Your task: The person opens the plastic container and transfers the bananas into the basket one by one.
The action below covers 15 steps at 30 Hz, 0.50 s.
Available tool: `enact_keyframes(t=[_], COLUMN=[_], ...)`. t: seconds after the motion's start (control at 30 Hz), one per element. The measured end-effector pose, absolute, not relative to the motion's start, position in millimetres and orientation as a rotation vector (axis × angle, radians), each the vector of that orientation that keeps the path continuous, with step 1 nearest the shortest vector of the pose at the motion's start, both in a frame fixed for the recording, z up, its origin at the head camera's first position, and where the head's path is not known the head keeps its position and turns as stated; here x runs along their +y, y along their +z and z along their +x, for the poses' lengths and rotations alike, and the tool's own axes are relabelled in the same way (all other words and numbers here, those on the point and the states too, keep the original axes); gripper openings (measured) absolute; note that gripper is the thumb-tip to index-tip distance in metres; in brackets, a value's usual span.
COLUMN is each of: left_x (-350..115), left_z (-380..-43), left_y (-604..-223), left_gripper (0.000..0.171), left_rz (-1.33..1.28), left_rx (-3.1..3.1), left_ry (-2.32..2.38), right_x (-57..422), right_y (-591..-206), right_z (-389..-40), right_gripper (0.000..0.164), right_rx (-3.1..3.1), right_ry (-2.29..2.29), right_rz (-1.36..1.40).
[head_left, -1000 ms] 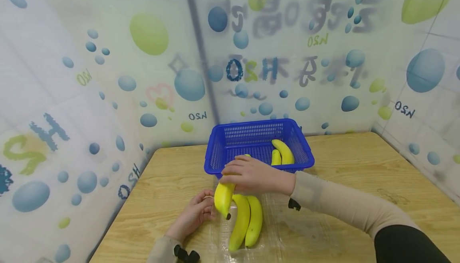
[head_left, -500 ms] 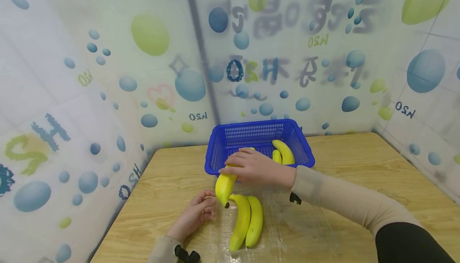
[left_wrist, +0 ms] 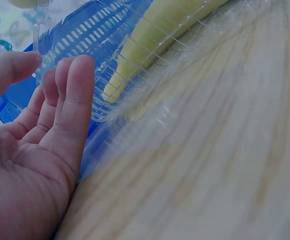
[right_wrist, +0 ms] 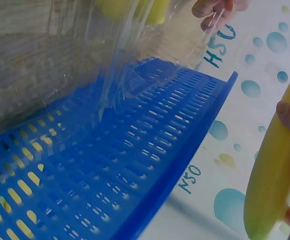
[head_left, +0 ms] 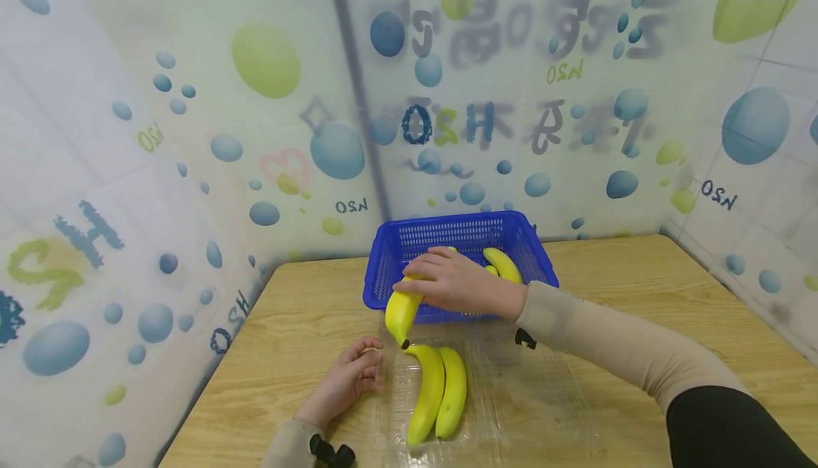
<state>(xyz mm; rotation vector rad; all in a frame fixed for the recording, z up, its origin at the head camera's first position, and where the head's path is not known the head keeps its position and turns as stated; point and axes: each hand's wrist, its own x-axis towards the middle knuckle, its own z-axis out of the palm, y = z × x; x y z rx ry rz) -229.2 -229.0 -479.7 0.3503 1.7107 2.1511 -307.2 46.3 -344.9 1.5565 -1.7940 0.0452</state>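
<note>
While the right hand [head_left: 450, 282], fingers clamped, holds a banana [head_left: 402, 315] by the near rim of the blue basket [head_left: 456, 218], its down-pointing tip could knock the paired bananas [head_left: 427, 397] before the basket, near the left hand [head_left: 350, 377], fingers loosely bent.

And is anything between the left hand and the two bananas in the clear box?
Yes, the clear box's wall stands between the left hand and those bananas. It's see-through, so one shows behind it in the left wrist view.
</note>
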Motion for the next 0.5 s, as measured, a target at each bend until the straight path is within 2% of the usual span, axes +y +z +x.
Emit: enact_keyframes(t=[0.5], left_x=[-228], left_z=[-230], left_y=[-482], left_gripper=[0.011], left_rz=[0.305], left_rx=[1.701], left_ry=[2.165], right_x=[47], right_y=[-331], right_z=[-314], right_gripper=[0.05], right_rx=[-1.776], right_ry=[0.031], right_rz=[1.539])
